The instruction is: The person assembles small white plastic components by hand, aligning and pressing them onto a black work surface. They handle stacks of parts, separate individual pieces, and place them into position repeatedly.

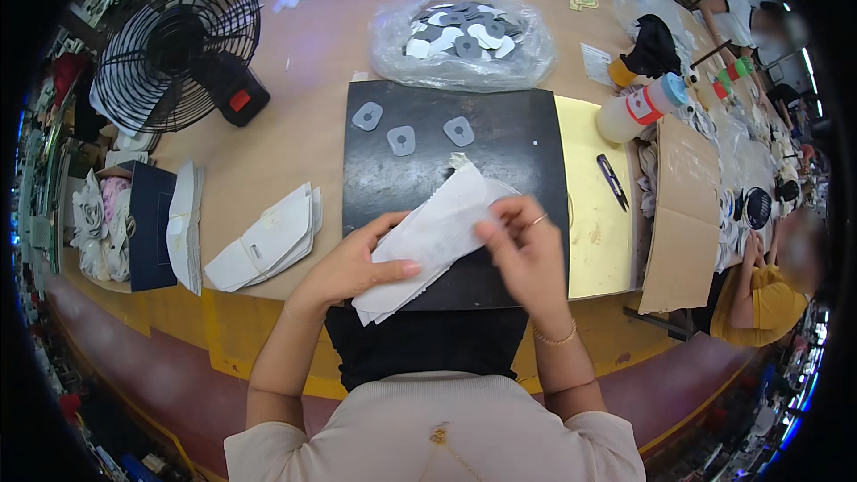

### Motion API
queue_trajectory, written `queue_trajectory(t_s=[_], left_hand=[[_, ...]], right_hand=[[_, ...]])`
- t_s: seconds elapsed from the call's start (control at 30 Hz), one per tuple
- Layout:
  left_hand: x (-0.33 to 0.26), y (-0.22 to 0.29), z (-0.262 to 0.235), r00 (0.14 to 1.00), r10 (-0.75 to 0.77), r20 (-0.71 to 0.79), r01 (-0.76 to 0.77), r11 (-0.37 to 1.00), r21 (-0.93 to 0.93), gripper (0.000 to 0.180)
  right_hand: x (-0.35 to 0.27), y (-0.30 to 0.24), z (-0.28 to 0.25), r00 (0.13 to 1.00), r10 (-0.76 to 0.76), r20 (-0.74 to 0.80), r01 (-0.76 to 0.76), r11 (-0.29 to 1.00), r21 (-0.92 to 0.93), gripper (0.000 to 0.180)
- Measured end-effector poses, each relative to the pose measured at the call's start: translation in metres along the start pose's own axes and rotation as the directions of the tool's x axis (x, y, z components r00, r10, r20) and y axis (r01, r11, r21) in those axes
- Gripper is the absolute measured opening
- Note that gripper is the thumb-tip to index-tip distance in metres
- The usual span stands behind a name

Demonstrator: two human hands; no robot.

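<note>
My left hand [353, 268] grips a stack of white cut material pieces [437, 219], its thumb lying across the top and its fingers underneath. The stack is held at a slant over a black work mat [536, 170], and its far end is ragged. At the right edge of the stack, my right hand [528, 245] is closed, thumb and fingers pinching near that edge; it is slightly blurred. On the mat beyond lie three small grey rounded patches, a left one [367, 116], a middle one [402, 140] and a right one [459, 131], each with a round mark in its centre.
A clear plastic bag [388, 45] holds grey and white patches. Left are a black fan [178, 36], banded white pieces [268, 241] and a dark blue box [152, 228]. Right are a yellow sheet [585, 250], a pen [612, 182], a bottle [625, 116] and cardboard [680, 214]. Co-workers sit farther right.
</note>
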State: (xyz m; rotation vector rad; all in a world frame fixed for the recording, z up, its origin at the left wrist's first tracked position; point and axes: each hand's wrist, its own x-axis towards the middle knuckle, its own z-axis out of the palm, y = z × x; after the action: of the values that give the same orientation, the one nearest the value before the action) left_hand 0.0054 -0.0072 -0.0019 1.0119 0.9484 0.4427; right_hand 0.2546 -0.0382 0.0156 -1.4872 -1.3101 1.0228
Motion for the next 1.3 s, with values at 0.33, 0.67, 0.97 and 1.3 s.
queue_trajectory(t_s=[0.33,0.67,0.97,1.3], left_hand=[[0.005,0.005,0.005,0.998,0.041,-0.052,-0.037,0.995,0.088,0.075],[0.007,0.002,-0.002,0.996,0.078,-0.048,-0.068,0.982,0.177,0.071],[0.002,0.012,-0.002,1.000,-0.013,-0.025,0.014,0.998,0.063,0.057],[0.007,0.008,-0.006,0.994,-0.107,-0.026,0.096,0.958,-0.268,0.053]], right_hand=[[0.221,0.027,-0.130,0.800,-0.549,-0.243,0.220,0.645,-0.732,0.026],[0.329,0.083,-0.137,0.988,0.133,-0.081,-0.155,0.808,-0.569,0.027],[0.222,0.013,-0.094,0.892,-0.442,-0.092,0.225,0.612,-0.758,0.034],[0.007,-0.022,0.035,0.541,-0.569,0.619,0.819,0.525,-0.232,0.044]])
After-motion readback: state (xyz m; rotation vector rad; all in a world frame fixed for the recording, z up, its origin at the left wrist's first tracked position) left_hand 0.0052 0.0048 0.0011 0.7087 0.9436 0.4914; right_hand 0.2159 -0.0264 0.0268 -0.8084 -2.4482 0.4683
